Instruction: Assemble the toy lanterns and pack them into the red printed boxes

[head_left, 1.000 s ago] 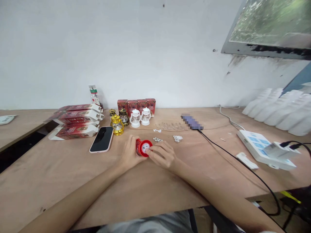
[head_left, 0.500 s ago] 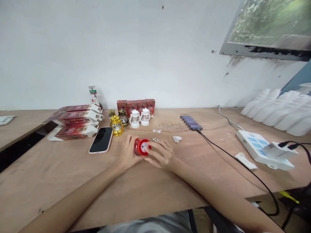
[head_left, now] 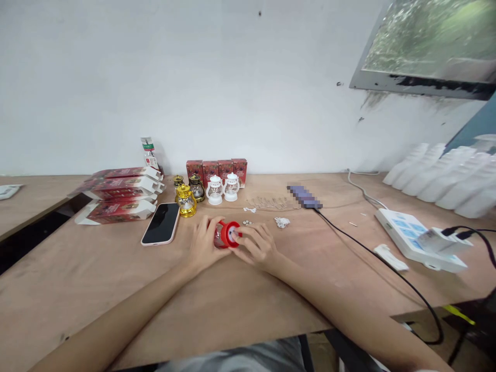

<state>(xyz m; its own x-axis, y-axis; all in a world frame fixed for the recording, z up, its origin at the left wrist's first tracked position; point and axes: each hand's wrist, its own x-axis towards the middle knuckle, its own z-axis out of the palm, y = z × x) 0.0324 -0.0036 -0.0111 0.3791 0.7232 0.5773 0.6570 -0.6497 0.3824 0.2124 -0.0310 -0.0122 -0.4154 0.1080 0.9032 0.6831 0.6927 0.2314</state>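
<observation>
A small red lantern (head_left: 220,236) lies tipped on its side, its round base (head_left: 233,234) facing toward me and to the right. A white inset with a dark spot shows in the base. My left hand (head_left: 203,241) is wrapped round the lantern's body. On the base rest the fingertips of my right hand (head_left: 259,245), the thumb at the lower rim; they partly cover the inset. Just behind that hand are several button cells (head_left: 247,223). Farther back stand two white lanterns (head_left: 214,190), a gold lantern (head_left: 186,200) and two bronze lanterns (head_left: 197,188).
A phone (head_left: 160,223) and stacked red cartons (head_left: 120,209) lie on the left. Small red boxes (head_left: 210,169) stand by the wall. White bits (head_left: 282,222) and a cabled, blurred phone (head_left: 304,197) lie to the right, before a power strip (head_left: 416,237) and white bottles (head_left: 437,178).
The right fingers have shifted from pinching at the base to pressing on it, with the thumb lower. The lantern has turned slightly, and its inset is more covered.
</observation>
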